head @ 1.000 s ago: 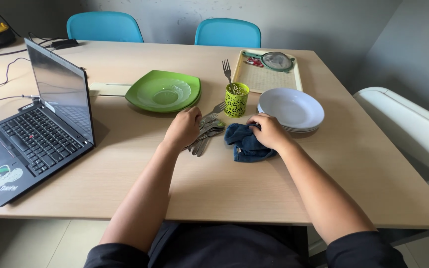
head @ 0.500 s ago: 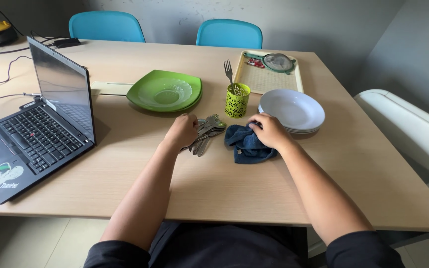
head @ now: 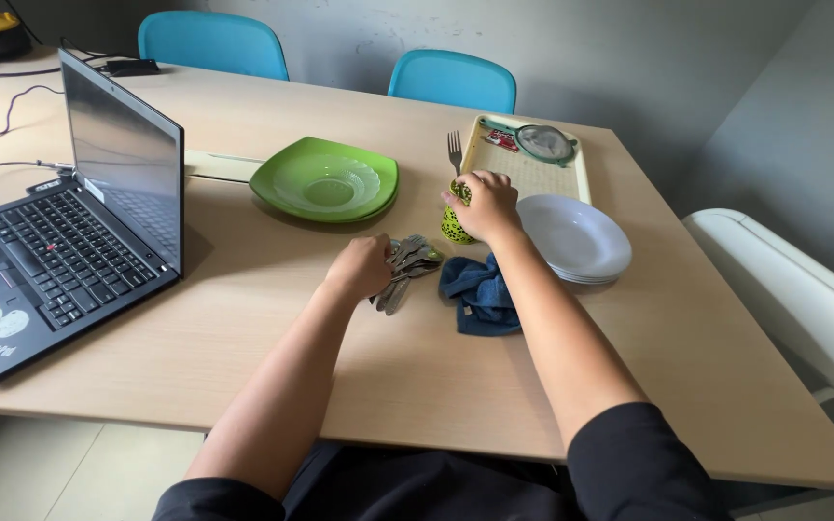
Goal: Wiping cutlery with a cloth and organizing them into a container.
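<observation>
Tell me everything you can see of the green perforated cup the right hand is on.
The green cup is a small upright cylinder, lime green, its wall punched with a pattern of small holes; it looks like thin metal or plastic. It stands on the table between the green plates and the white plates, just beyond the pile of cutlery. The right hand covers its top and right side, fingers wrapped around it, so the rim is mostly hidden. A fork sticks up out of it, tines upward.

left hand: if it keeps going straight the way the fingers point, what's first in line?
The left hand points right, along the table, already against the pile of metal cutlery. Going on, it would push into that pile first; the blue cloth lies just beyond. Depth looks shared, since all rest on the tabletop.
</observation>
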